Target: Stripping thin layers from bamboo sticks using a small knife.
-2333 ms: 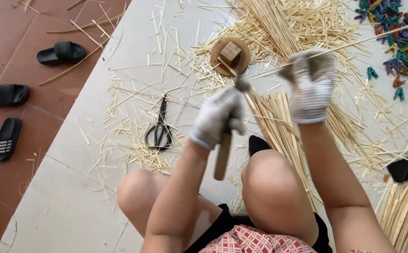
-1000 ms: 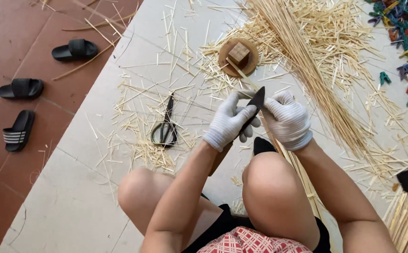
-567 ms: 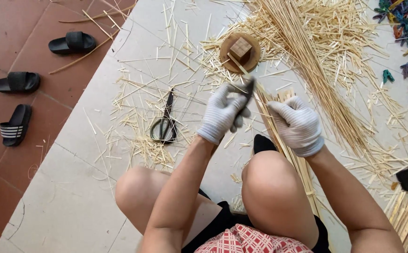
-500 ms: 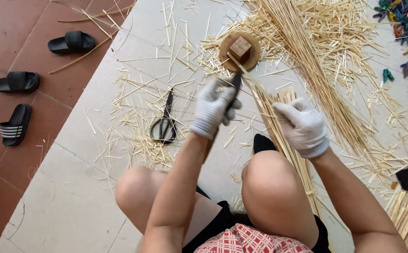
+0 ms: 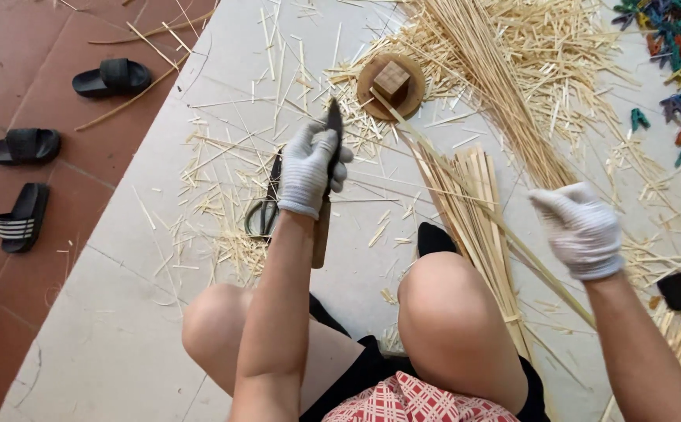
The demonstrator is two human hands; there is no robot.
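Observation:
My left hand, in a white glove, grips a knife with a dark blade pointing up and away and a wooden handle below the wrist. My right hand, also gloved, is closed on a long thin bamboo strip. The strip runs diagonally to a small wooden block standing on a round wooden disc. The two hands are well apart, above my bare knees.
Black scissors lie just left of the knife hand. A bundle of flat bamboo strips and a heap of thin sticks cover the pale floor. Coloured clothespins lie top right, black sandals on red tiles left.
The hands were close together with the knife at the strip near the block. Now the right hand has drawn back to the right with the strip, and the knife hand has shifted left.

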